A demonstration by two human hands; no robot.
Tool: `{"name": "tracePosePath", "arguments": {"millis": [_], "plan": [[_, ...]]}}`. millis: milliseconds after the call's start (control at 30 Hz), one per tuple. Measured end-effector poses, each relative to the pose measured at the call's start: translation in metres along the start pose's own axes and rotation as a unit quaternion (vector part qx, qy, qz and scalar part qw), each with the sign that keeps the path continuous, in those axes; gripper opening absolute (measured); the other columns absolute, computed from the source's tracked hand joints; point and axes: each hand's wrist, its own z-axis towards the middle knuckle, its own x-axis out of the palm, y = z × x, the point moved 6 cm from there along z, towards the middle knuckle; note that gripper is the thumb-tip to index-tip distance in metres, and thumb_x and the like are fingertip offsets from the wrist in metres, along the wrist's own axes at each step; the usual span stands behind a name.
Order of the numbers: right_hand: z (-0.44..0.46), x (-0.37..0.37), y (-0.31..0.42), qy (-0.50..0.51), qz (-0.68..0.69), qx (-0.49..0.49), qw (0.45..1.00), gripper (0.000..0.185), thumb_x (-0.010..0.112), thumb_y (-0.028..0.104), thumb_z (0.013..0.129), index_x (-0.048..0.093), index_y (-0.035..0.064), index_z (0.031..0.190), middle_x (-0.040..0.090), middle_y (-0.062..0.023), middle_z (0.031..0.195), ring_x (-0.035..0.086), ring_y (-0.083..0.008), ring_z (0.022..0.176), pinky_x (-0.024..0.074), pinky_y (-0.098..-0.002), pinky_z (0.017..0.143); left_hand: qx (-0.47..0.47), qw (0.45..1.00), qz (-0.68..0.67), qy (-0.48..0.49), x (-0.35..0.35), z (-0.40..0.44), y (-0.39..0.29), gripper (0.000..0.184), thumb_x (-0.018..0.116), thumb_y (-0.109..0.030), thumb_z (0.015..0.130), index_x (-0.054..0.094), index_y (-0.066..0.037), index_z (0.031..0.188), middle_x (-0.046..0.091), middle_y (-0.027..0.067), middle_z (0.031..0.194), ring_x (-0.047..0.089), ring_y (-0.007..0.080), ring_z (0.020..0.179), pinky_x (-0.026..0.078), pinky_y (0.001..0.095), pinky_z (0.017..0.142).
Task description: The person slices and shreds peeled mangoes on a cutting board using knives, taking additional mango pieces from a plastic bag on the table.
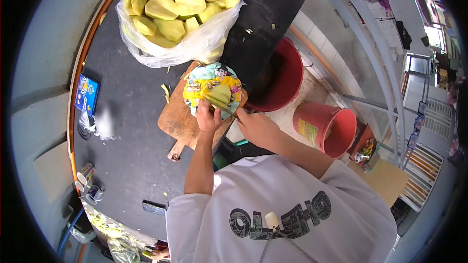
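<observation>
My left hand (208, 116) has its fingers closed on a peeled yellow-green fruit piece (220, 92), which looks like green mango. The piece is over a round, brightly printed plate (197, 74) resting on a wooden chopping board (176, 119). In my right hand (256, 125) is a knife (225, 110); its blade points left, close beside the fruit and my left fingers. The handle is mostly covered by my right fingers. Beyond the plate, a clear plastic bag (158, 57) is heaped with similar peeled pieces (187, 2).
A red tub (291, 75) stands below the table's right edge, with a red bucket (341, 131) on the floor. The black table (131, 165) holds a blue box (87, 93), cups (86, 174) and a phone (154, 207). Another person's hand (160, 253) shows at the lower left.
</observation>
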Motion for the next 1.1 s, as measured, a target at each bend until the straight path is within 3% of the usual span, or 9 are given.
{"name": "tracePosePath", "arguments": {"millis": [100,200,367,600,767,1100], "plan": [[0.009,0.010,-0.006,0.009,0.014,-0.004,1.000,0.022,0.056,0.019,0.097,0.048,0.0016,0.109,0.065,-0.0247,0.069,0.068,-0.0448,0.068,0.0547,-0.0559,0.059,-0.057,0.998,0.000,0.038,0.002,-0.011,0.010,0.042,0.067,-0.034,0.091,0.053,-0.004,0.116,0.053,0.0152,0.088,0.057,0.0338,0.070,0.046,0.0467,0.059],[0.036,0.044,-0.030,0.005,0.013,0.005,1.000,0.025,0.055,0.019,0.097,0.049,0.0005,0.112,0.065,-0.0266,0.071,0.067,-0.0470,0.070,0.0538,-0.0576,0.061,-0.009,0.999,0.048,0.017,0.003,-0.008,0.008,0.042,0.067,-0.035,0.090,0.053,-0.005,0.115,0.053,0.0157,0.088,0.058,0.0335,0.070,0.046,0.0458,0.058],[0.034,0.052,-0.035,-0.009,-0.015,0.007,1.000,0.019,0.055,0.015,0.095,0.049,0.0023,0.107,0.066,-0.0240,0.068,0.069,-0.0449,0.067,0.0555,-0.0554,0.057,-0.037,0.999,0.005,0.028,0.001,-0.010,0.003,0.044,0.067,-0.038,0.091,0.052,-0.004,0.115,0.053,0.0163,0.087,0.056,0.0349,0.072,0.043,0.0465,0.058],[0.003,0.002,0.001,0.000,0.007,0.000,1.000,0.022,0.057,0.019,0.096,0.046,0.0030,0.106,0.065,-0.0236,0.066,0.069,-0.0434,0.067,0.0550,-0.0543,0.056,-0.015,1.000,0.019,0.015,0.000,-0.002,0.002,0.043,0.066,-0.035,0.092,0.051,-0.004,0.117,0.053,0.0134,0.085,0.054,0.0309,0.064,0.044,0.0445,0.055],[0.005,0.007,-0.002,0.002,0.006,-0.012,1.000,0.022,0.058,0.018,0.096,0.044,0.0036,0.104,0.065,-0.0231,0.065,0.069,-0.0431,0.066,0.0548,-0.0541,0.056,-0.001,1.000,0.012,-0.007,-0.001,0.003,-0.003,0.044,0.067,-0.036,0.092,0.052,-0.003,0.116,0.052,0.0127,0.084,0.054,0.0299,0.061,0.044,0.0426,0.053],[0.043,0.050,-0.034,-0.025,0.025,-0.001,0.999,0.022,0.056,0.019,0.097,0.049,0.0016,0.109,0.064,-0.0287,0.072,0.065,-0.0506,0.071,0.0522,-0.0609,0.063,0.000,1.000,0.016,0.013,0.000,-0.002,0.004,0.041,0.068,-0.031,0.091,0.051,-0.004,0.117,0.054,0.0148,0.086,0.056,0.0316,0.063,0.045,0.0436,0.054]]}}
